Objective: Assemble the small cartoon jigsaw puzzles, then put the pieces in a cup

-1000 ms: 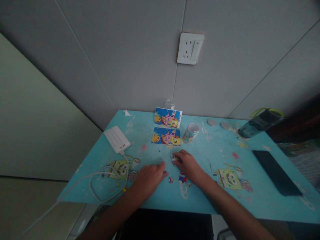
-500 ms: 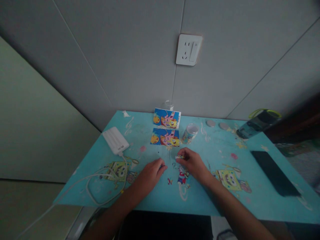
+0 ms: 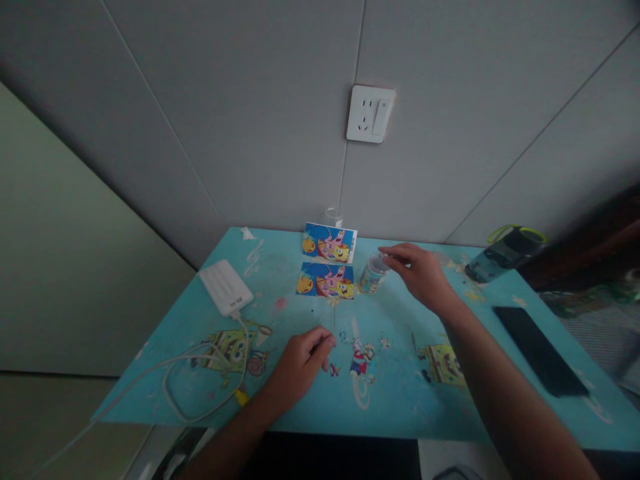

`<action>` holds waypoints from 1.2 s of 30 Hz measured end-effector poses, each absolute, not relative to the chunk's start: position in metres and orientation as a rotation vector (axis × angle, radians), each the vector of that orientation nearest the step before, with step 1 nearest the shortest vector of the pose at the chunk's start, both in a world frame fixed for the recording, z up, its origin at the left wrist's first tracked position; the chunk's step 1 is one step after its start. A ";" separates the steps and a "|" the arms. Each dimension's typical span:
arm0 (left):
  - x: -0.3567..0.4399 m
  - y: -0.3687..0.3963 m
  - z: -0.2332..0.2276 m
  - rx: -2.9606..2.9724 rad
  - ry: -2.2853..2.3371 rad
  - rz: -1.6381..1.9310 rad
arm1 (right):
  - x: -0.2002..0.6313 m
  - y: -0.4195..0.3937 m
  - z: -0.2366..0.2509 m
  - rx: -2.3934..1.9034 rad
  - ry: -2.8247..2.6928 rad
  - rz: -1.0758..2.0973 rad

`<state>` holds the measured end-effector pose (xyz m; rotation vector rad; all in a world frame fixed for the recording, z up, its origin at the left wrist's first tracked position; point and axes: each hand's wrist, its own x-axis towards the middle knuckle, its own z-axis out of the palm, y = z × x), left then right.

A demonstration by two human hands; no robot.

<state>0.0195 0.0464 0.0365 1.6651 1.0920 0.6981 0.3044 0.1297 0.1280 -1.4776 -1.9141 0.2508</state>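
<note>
My right hand (image 3: pixel 415 270) is over the rim of a small printed can (image 3: pixel 373 275), its thumb and fingertips drawn together at the opening. Whatever those fingertips hold is too small to make out. My left hand (image 3: pixel 305 360) rests near the middle of the table, fingers curled and thumb against them; its contents, if any, are hidden. Just right of it lies a small red-and-white piece (image 3: pixel 335 370), which looks like a puzzle piece. Behind the hands are a flat cartoon picture card (image 3: pixel 325 280) and a similar card (image 3: pixel 329 243) propped upright.
The blue table (image 3: pixel 200 393) carries printed cartoon figures. On its left is a white power bank (image 3: pixel 226 287) with a cable (image 3: pixel 167 393). A clear cup (image 3: pixel 333 217) stands behind the cards. To the right are a dark bottle (image 3: pixel 503 255) and a black flat object (image 3: pixel 540 350).
My right hand has moved up and away from me, from the table's middle to the can's rim, carrying small colourful pieces at first. My left hand has stayed nearly in place.
</note>
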 end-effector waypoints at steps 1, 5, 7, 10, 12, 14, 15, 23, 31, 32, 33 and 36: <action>0.019 0.047 0.036 1.636 1.090 0.700 | 0.305 0.132 0.127 -1.487 -1.977 0.264; 0.014 0.048 0.034 1.528 1.088 0.690 | 0.307 0.129 0.121 -1.512 -2.036 0.253; 0.011 0.049 0.032 1.475 1.076 0.677 | 0.309 0.124 0.120 -1.494 -2.011 0.228; 0.005 0.050 0.025 1.405 1.058 0.669 | 0.309 0.115 0.123 -1.478 -1.992 0.190; 0.001 0.050 0.021 1.370 1.062 0.671 | 0.305 0.106 0.125 -1.480 -1.957 0.165; -0.003 0.051 0.017 1.352 1.083 0.678 | 0.295 0.094 0.121 -1.468 -1.919 0.189; -0.005 0.051 0.017 1.350 1.096 0.684 | 0.289 0.087 0.117 -1.453 -1.937 0.251; -0.011 0.054 0.024 1.398 1.142 0.710 | 0.244 0.045 0.057 -1.556 -2.329 0.775; -0.010 0.058 0.023 1.414 1.145 0.742 | 0.231 0.060 0.036 -1.682 -2.204 0.810; -0.010 0.058 0.022 1.414 1.149 0.747 | 0.231 0.061 0.036 -1.660 -2.193 0.832; -0.010 0.058 0.021 1.413 1.153 0.753 | 0.232 0.061 0.037 -1.639 -2.184 0.854; -0.010 0.058 0.018 1.406 1.157 0.761 | 0.238 0.058 0.042 -1.587 -2.172 0.929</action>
